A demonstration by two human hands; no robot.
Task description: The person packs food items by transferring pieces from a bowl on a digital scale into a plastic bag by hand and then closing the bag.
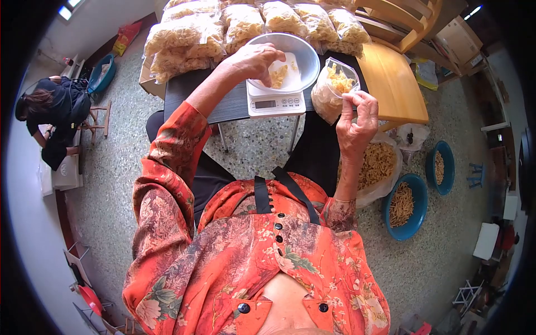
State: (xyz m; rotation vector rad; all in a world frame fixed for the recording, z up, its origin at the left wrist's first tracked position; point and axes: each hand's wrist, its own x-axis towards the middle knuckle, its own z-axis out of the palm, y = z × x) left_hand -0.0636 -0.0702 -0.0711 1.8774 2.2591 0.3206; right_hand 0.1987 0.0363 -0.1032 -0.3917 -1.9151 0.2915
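My left hand (258, 60) reaches over the clear round bowl (308, 64), with thumb and fingers apart. Pale yellow dried pieces (278, 77) lie inside the bowl beside the fingertips. Under the bowl is a white digital scale (276, 104) with a small display and buttons. My right hand (357, 120) pinches the rim of a clear plastic bag (325, 100) to the right of the scale. Yellow dried pieces (339, 81) show in the bag's open mouth.
Filled bags (192, 33) are stacked along the back of the dark table (187, 92). A wooden chair (393, 84) stands at right. On the floor are a large open sack (377, 167) and blue basins (410, 220) of dried pieces. Another person (56, 109) bends over at far left.
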